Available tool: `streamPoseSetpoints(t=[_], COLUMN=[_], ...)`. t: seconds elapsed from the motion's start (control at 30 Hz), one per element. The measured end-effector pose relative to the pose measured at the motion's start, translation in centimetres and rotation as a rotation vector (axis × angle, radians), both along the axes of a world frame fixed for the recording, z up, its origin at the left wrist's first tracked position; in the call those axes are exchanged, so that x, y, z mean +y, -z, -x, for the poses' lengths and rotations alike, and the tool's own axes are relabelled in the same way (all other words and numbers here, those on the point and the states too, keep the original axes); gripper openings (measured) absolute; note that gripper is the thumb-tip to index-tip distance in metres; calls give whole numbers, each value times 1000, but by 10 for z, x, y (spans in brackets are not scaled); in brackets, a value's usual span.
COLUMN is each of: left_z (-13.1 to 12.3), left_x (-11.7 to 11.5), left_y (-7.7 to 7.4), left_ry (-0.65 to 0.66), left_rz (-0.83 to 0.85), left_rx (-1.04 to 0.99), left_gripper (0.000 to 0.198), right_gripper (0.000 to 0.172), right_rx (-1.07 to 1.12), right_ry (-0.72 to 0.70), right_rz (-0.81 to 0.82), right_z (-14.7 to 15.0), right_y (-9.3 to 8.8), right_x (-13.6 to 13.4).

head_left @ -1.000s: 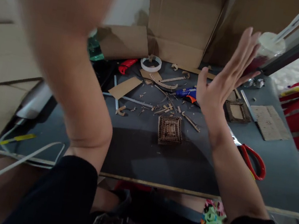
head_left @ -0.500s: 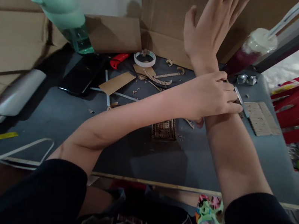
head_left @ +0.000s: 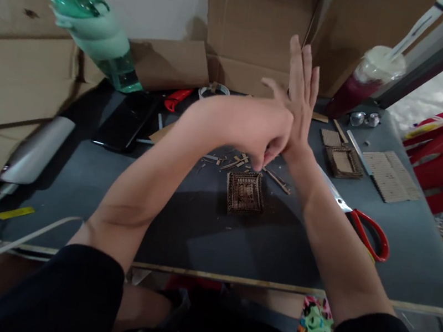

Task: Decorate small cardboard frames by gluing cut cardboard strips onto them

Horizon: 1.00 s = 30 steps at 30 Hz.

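No text or label can be read

A green water bottle point(head_left: 98, 40) leans at the worktop's point(head_left: 194, 234) far left beside a black phone point(head_left: 125, 122). Red-handled scissors point(head_left: 358, 218) lie right, near a slatted cardboard mat point(head_left: 390, 176); a lidded drink cup point(head_left: 365, 79) stands behind.

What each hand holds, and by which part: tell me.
Nothing visible. The right hand is open and upright; the curled left hand pinches at its palm.
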<state>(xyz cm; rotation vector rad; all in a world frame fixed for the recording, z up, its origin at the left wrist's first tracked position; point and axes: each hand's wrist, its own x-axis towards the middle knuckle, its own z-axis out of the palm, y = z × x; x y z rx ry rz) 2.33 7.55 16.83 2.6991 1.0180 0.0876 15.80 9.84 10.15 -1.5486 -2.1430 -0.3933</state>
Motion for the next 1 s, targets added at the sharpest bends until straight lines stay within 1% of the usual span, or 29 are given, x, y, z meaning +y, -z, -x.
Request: streamPoseSetpoints(t=[0.03, 0.07, 0.1, 0.13, 0.17, 0.2, 0.23, 0.27, 0.3, 0.33, 0.37, 0.43, 0.5, 0.53, 0.57, 0.6, 0.63, 0.7, 0.77, 0.87, 0.93, 1.0], left_z=[5, 10, 15, 20, 25, 30, 36, 42, 49, 56, 64, 79, 90, 94, 96, 97, 96, 94, 90, 89, 93, 101], left_x=[4, 8, 14, 20, 26, 31, 37, 41, 44, 47, 48, 50, 54, 56, 60, 63, 67, 73, 76, 74, 72, 68], left_y=[-1, -1, -1, 0, 3, 6, 11, 18, 25, 34, 43, 62, 80, 89, 98, 106, 113, 123, 130, 134, 134, 132], left_ry=[-7, -64, -143, -229, -283, -277, -243, -163, -117, -110, -122, -163, -227, -251, -269, -286, -299, -332, -335, -348, -362, -356], left_rz=[51, 56, 5, -64, -117, -159, -210, -245, -263, -265, -254, -224, -192, -182, -196, -222, -254, -282, -286, -312, -313, -295], left_rx=[106, 182, 202, 194, 179, 137, 76, 34, -2, -24, -56, -108, -104, -100, -109, -117, -115, -88, -69, -37, -42, -66], left_gripper=[11, 11, 8, 5, 8, 13, 17, 25, 31, 32, 27, 23, 25, 27, 28, 29, 32, 35, 35, 33, 37, 36], right_gripper=[41, 40, 40, 40, 41, 41, 41, 41, 42, 43, 45, 48, 55, 60, 64, 66, 66, 61, 52, 43, 42, 42], right_rx=[-2, 8, 25, 43, 52, 54, 52, 46, 43, 45, 52, 67, 33, -14, -76, -139, -193, -238, -206, -125, -99, -96], right_ry=[-8, 1, 16, 33, 38, 31, 19, 5, 1, 20, 66, 217, 354, 377, 368, 336, 295, 240, 253, 299, 320, 345], right_rz=[-1, 16, 47, 85, 122, 152, 177, 200, 221, 240, 263, 357, 545, 651, 733, 774, 776, 712, 660, 608, 574, 552], right_z=[-5, -10, -15, -21, -25, -29, -32, -34, -36, -38, -40, -47, -56, -60, -62, -64, -65, -63, -60, -59, -61, -63], right_y=[1, 3, 6, 9, 13, 18, 23, 27, 31, 33, 34, 33, 30, 28, 27, 26, 26, 28, 31, 37, 40, 44], right_x=[-2, -2, 0, 4, 7, 11, 13, 15, 16, 15, 14, 10, 6, 3, 0, -3, -8, -17, -25, -32, -32, -30])
